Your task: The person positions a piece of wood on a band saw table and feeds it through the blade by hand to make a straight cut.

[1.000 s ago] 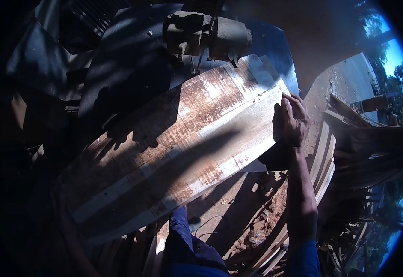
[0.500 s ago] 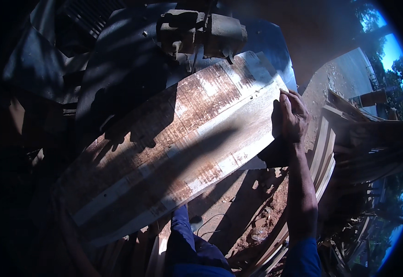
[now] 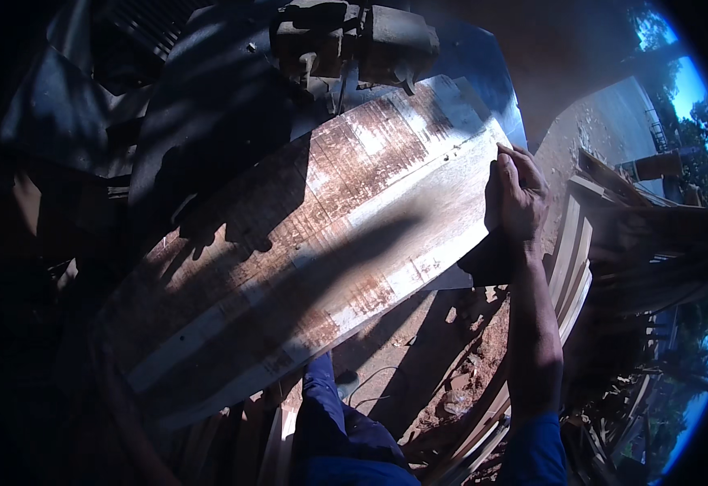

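Observation:
A long wooden board point(image 3: 346, 194), mottled brown with pale strips and a band of sawdust, lies diagonally on a dark metal worktop point(image 3: 200, 89). My right hand point(image 3: 520, 190) grips its far right end, thumb near the top face. My left hand point(image 3: 113, 373), dim in shadow, holds the near left end; its fingers show only faintly. Just beyond the board's upper edge sits a dusty metal machine housing point(image 3: 354, 44), with a narrow vertical part between its two blocks. Shadows fall across the board's left and middle.
Long wooden strips point(image 3: 565, 267) lie stacked along the right side. Dark sheet metal point(image 3: 54, 105) stands at the left. Below are my legs point(image 3: 326, 405), dirt ground with wood scraps point(image 3: 475, 373) and a thin cord. A paved area point(image 3: 613, 121) and trees are at the upper right.
The board and my right hand have shifted slightly away from me, up in the view, closer to the machine housing. My grip looks the same.

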Motion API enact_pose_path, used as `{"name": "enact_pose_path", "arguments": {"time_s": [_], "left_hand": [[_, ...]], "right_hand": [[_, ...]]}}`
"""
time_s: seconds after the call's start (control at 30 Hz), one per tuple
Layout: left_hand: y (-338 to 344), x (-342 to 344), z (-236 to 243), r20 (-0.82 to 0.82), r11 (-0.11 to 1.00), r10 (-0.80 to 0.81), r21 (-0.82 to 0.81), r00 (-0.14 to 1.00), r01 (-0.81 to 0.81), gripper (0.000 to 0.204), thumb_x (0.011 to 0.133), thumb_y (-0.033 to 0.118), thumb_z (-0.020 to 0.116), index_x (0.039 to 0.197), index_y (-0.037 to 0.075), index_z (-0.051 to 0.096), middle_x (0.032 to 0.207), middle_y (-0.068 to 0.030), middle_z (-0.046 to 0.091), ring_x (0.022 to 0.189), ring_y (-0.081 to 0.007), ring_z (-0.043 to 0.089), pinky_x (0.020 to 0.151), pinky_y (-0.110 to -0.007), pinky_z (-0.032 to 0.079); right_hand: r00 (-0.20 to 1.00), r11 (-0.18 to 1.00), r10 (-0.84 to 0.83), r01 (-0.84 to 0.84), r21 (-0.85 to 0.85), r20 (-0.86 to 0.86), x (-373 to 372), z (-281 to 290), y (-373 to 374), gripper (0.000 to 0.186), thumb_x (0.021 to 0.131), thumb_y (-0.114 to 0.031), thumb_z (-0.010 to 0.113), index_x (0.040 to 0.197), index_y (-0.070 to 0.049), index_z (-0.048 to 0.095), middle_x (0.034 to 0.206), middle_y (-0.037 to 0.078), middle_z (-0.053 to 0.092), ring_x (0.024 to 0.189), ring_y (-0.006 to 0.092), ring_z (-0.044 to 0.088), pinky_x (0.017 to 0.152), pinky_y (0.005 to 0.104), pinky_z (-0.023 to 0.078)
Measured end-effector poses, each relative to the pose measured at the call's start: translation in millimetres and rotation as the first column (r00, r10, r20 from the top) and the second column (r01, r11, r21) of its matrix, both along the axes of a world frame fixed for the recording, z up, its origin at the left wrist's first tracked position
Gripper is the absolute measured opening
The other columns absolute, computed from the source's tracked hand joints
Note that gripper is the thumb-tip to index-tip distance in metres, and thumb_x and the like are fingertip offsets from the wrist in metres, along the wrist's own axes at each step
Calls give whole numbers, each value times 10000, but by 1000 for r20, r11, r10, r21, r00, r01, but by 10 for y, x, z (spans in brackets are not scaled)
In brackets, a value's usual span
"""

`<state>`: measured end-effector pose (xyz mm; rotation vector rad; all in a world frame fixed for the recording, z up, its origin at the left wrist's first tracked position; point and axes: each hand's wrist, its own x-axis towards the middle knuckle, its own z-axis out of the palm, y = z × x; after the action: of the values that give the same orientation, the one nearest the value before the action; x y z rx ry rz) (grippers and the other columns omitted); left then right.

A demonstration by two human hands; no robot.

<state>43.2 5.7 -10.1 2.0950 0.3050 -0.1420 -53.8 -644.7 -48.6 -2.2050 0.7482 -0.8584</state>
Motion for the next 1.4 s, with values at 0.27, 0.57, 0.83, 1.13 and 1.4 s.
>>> {"name": "enact_pose_path", "arguments": {"time_s": [0.27, 0.57, 0.83, 1.13, 1.4], "left_hand": [[-252, -53, 163, -30, 1000, -12, 10, 999, 13, 586, 1011, 312, 471, 1533, 83, 334, 1573, -108, 332, 1456, -257, 286, 1180, -388, 220], [-205, -131, 121, -46, 998, 48, -33, 998, -49, 598, 1006, 314, 495, 1533, 82, 333, 1565, -124, 338, 1444, -269, 306, 1178, -396, 236], [43, -130, 47, -15, 999, -19, 42, 1000, 19, 588, 1010, 310, 494, 1525, 71, 342, 1562, -131, 338, 1438, -274, 316, 1169, -403, 257], [-70, -175, 87, 0, 999, -15, 42, 1000, 15, 583, 1009, 325, 499, 1512, 66, 361, 1545, -129, 356, 1433, -280, 317, 1169, -413, 255], [270, -153, -89, -9, 1000, -23, -4, 1000, 23, 579, 1012, 311, 487, 1502, 30, 361, 1560, -136, 343, 1454, -261, 297, 1182, -392, 227]], "right_hand": [[999, 991, -43, 39, 131, 31, 5, -33, -25, 251, 909, -237, 650, 1075, -82, 757, 1183, 127, 685, 1109, 254, 644, 963, 356, 491], [999, 998, -31, 30, 47, 19, 20, -7, -30, 251, 914, -255, 652, 1069, -93, 763, 1169, 104, 697, 1111, 235, 643, 969, 335, 487], [1000, 995, -27, 26, 95, 13, 27, 52, -10, 255, 923, -266, 651, 1080, -98, 762, 1182, 99, 693, 1116, 223, 639, 970, 336, 489], [998, 989, 44, -50, -138, -45, 0, -8, -98, 252, 926, -241, 654, 1094, -82, 756, 1173, 98, 691, 1095, 219, 646, 963, 326, 490], [1000, 1000, -4, 4, 7, -23, 60, 25, -52, 246, 927, -226, 653, 1092, -75, 755, 1176, 108, 689, 1096, 223, 646, 963, 329, 489]]}}
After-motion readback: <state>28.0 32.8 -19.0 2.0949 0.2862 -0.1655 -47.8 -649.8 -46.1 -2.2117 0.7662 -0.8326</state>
